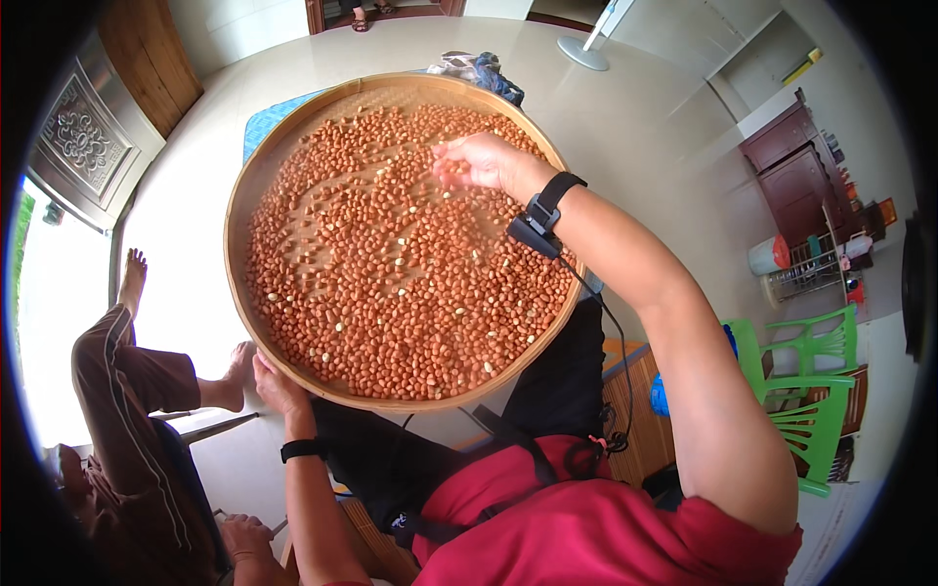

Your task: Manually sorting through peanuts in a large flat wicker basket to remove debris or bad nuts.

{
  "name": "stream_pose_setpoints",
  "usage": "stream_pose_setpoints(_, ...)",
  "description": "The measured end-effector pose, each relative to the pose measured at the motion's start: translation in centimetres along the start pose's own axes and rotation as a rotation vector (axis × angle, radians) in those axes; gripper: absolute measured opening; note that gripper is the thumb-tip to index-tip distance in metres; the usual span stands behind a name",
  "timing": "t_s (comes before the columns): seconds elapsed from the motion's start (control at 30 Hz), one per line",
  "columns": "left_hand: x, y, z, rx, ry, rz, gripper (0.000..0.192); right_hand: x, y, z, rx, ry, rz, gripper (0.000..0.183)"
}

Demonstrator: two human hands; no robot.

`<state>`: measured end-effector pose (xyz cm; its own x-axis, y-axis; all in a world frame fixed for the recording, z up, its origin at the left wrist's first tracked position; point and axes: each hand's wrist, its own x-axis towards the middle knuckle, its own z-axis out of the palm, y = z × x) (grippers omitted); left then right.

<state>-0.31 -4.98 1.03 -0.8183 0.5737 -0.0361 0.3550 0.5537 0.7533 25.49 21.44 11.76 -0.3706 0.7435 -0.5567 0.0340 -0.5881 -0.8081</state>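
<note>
A large round woven bamboo tray lies before me, above my lap, its rim raised all around. Red-skinned peanuts cover most of its floor, with several pale ones among them. The bare weave shows in streaks between the nuts. My left hand grips the rim at the lower left, its fingers hidden beneath the tray. Over the upper right part of the tray is my right hand, fingers loosely curled; whether peanuts are held in it I cannot tell. Each wrist wears a black strap, the right one with a small device and cable.
A seated person's bare foot is close to the tray's lower left. Behind the tray are a blue mat and bundled cloth. Green plastic chairs stand at right. A cable hangs from my right wrist. Another person's feet show at the top.
</note>
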Motion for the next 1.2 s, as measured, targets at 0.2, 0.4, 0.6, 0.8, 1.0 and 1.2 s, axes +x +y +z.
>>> stream_pose_setpoints(0.2,0.2,0.0,-0.1,0.036,-0.001,0.008,0.039,-0.4,0.1,-1.2,-0.047,0.132,-0.077,0.020)
stream_pose_setpoints(0.4,0.5,-0.3,0.3,0.054,0.008,0.004,0.039,-0.5,0.5,-1.4,-0.253,0.025,-0.280,0.038)
stream_pose_setpoints(0.6,0.5,-0.2,0.5,0.062,-0.017,-0.015,0.040,0.6,3.1,-2.8,-0.829,0.226,-0.429,0.025)
stream_pose_setpoints(0.8,0.6,-0.6,0.7,0.029,-0.014,0.005,0.041,1.1,4.7,-2.3,-1.153,0.231,-0.496,0.012)
stream_pose_setpoints(1.0,0.8,-0.7,1.1,0.025,-0.011,-0.002,0.041,3.0,5.4,-1.6,-1.336,0.266,-0.589,0.008)
stream_pose_setpoints(1.2,1.1,-0.5,1.0,0.018,0.003,0.030,0.039,3.8,5.7,-2.1,-1.470,0.193,-0.780,0.013)
